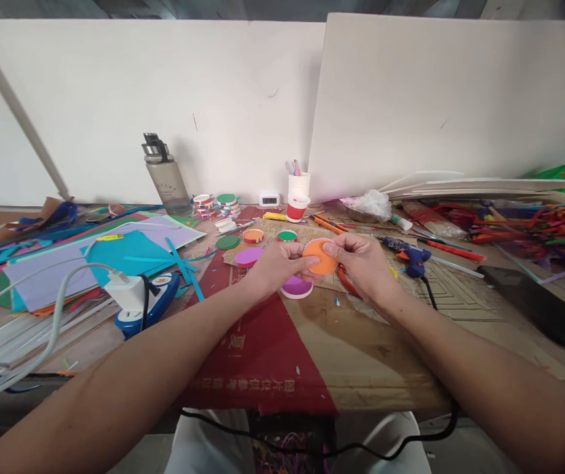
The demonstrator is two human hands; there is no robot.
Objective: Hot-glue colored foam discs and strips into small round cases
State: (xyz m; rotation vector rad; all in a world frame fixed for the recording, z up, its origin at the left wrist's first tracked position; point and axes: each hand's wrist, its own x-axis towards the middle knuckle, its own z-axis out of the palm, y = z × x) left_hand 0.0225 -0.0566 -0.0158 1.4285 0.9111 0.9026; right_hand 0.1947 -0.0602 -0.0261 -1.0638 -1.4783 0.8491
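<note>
Between both hands, above the cardboard, is an orange paper disc (pixel 322 258). My left hand (pixel 282 263) pinches its left edge, and my right hand (pixel 360 260) grips its upper right edge with the thumb on its face. Just below the disc lies a purple disc with a white rim (pixel 296 288). A magenta disc (pixel 247 257) is partly behind my left hand. Beyond the hands are a green-topped round piece (pixel 287 236), an orange-topped one (pixel 253 236) and a dark green disc (pixel 227 242).
A blue glue gun (pixel 413 260) and a black tray-like object (pixel 539 306) lie right. On the left are coloured paper sheets (pixel 40 276) and a power strip (pixel 151 306) with white cables. A bottle (pixel 168 178), paper cups (pixel 297 207) and a small clock (pixel 269 199) stand at the back.
</note>
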